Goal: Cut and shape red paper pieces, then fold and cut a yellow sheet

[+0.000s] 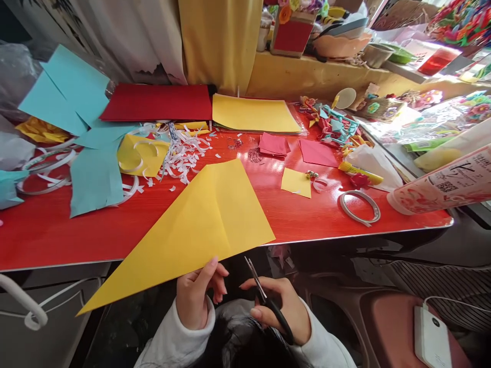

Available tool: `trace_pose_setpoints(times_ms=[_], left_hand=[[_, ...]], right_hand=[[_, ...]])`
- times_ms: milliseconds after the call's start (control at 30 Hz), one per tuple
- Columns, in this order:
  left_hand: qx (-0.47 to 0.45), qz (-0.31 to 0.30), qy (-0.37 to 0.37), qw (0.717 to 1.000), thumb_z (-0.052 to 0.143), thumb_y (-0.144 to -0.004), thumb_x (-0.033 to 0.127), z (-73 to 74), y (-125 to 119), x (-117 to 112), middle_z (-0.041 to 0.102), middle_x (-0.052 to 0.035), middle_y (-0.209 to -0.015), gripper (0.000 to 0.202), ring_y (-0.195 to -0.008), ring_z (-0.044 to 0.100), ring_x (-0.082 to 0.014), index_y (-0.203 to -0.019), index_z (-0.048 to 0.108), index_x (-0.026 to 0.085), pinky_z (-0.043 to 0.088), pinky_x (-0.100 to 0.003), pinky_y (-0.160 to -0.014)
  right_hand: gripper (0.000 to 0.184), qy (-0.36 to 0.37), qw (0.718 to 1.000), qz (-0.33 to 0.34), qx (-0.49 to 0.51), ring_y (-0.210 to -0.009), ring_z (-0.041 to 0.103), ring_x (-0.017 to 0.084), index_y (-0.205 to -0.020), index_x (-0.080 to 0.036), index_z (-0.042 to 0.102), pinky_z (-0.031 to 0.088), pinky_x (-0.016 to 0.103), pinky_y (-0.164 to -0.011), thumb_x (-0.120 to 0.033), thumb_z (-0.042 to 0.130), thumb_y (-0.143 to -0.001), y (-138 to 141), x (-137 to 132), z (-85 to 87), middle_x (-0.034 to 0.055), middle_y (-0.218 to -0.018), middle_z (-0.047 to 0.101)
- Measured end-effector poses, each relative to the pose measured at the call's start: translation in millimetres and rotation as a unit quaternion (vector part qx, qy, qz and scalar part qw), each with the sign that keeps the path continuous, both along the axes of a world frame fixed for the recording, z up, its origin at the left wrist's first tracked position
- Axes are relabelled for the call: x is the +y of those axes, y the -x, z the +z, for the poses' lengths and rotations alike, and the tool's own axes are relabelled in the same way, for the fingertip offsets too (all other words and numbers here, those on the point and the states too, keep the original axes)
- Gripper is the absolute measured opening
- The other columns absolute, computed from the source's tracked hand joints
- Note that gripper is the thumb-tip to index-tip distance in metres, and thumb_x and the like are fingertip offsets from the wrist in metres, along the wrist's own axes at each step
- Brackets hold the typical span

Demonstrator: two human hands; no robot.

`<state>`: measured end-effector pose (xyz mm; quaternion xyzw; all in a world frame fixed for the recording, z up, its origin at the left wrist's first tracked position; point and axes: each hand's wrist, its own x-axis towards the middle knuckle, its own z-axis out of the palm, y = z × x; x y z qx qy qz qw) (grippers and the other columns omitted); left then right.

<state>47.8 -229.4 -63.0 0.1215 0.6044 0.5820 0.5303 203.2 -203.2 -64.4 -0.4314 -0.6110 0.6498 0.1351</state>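
A large sheet of yellow paper [184, 220], cut at a slant and creased down its right part, reaches over the table's front edge. My left hand [199, 291] pinches its lower edge, thumb on top. To the right, my right hand [286, 306] is closed around black-handled scissors [274, 309]. Their slim metal blades point up and left, slightly parted, below the paper's right corner and apart from it.
On the red table [318, 214] lie blue paper [97, 179], white paper scraps [186, 158], a yellow stack [253, 113], a dark red stack [157, 102], pink squares [316, 153] and a tape roll [359, 207]. A tall printed cup [445, 179] stands at right.
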Motion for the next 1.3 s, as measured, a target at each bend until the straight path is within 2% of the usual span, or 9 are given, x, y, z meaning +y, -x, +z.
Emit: trace_pose_setpoints(times_ms=[133,433,600,733,933,1067,1300], left_hand=[[-0.001,0.011,0.005,1.000,0.055,-0.065,0.044,-2.0,2.3,3.7,0.052,0.0004,-0.038,0.033,-0.027,0.039,-0.0074,-0.057,0.056,0.011,0.027,-0.018,-0.026],[0.001,0.050,0.009,0.999,0.062,-0.060,0.033,4.0,-9.8,5.8,0.054,0.0005,-0.040,0.024,-0.029,0.044,-0.0097,-0.054,0.053,0.012,0.034,-0.021,-0.030],[0.000,0.036,0.006,0.999,0.063,-0.060,0.032,3.5,-13.5,6.4,0.055,-0.0003,-0.043,0.024,-0.030,0.045,-0.0095,-0.050,0.053,0.012,0.036,-0.021,-0.031],[0.011,0.027,0.003,1.000,0.063,-0.060,0.031,1.4,-16.4,5.8,0.057,-0.0002,-0.046,0.022,-0.033,0.047,-0.0096,-0.052,0.055,0.012,0.039,-0.022,-0.033],[0.064,0.012,-0.013,0.998,0.061,-0.062,0.031,-0.4,-25.1,1.2,0.055,0.0004,-0.043,0.021,-0.037,0.049,-0.0098,-0.050,0.056,0.014,0.042,-0.022,-0.038],[0.078,0.004,-0.013,0.997,0.061,-0.063,0.032,-1.8,-27.1,-0.7,0.052,0.0017,-0.043,0.021,-0.037,0.047,-0.0089,-0.052,0.057,0.015,0.042,-0.022,-0.039],[0.064,0.002,-0.019,0.998,0.061,-0.063,0.034,-4.2,-27.3,-1.0,0.053,0.0014,-0.044,0.021,-0.038,0.046,-0.0092,-0.055,0.057,0.014,0.039,-0.022,-0.036]], right_hand=[[0.041,0.014,0.999,0.020,-0.021,-0.044,0.045,0.008,-0.090,-0.012,0.060,0.036,0.019,-0.045,-0.041,0.063,-0.061,3.6,-1.3,-1.4,-0.0008,-0.051,0.053],[0.044,0.026,1.000,0.010,0.001,-0.042,0.044,0.008,-0.091,-0.011,0.059,0.035,0.019,-0.042,-0.045,0.059,-0.064,12.0,-5.0,-7.0,-0.0011,-0.048,0.049],[0.044,0.039,0.999,-0.003,0.013,-0.041,0.045,0.008,-0.091,-0.010,0.059,0.035,0.019,-0.042,-0.043,0.061,-0.063,14.7,-3.9,-8.0,-0.0004,-0.051,0.050],[0.042,0.019,1.000,-0.008,0.014,-0.044,0.044,0.007,-0.091,-0.011,0.059,0.036,0.019,-0.043,-0.043,0.061,-0.064,15.0,-4.9,-9.9,0.0007,-0.057,0.052],[0.038,0.020,0.999,-0.013,0.036,-0.046,0.042,0.005,-0.080,-0.009,0.057,0.036,0.019,-0.043,-0.045,0.059,-0.065,16.4,-4.7,-5.8,0.0031,-0.068,0.053],[0.042,0.034,0.998,-0.016,0.048,-0.047,0.042,0.006,-0.083,-0.009,0.056,0.038,0.019,-0.043,-0.046,0.057,-0.065,17.2,-3.8,-1.7,0.0037,-0.069,0.053],[0.043,0.066,0.995,-0.029,0.069,-0.046,0.044,0.006,-0.087,-0.010,0.056,0.040,0.019,-0.041,-0.046,0.059,-0.064,14.6,-6.2,-6.3,0.0043,-0.073,0.055]])
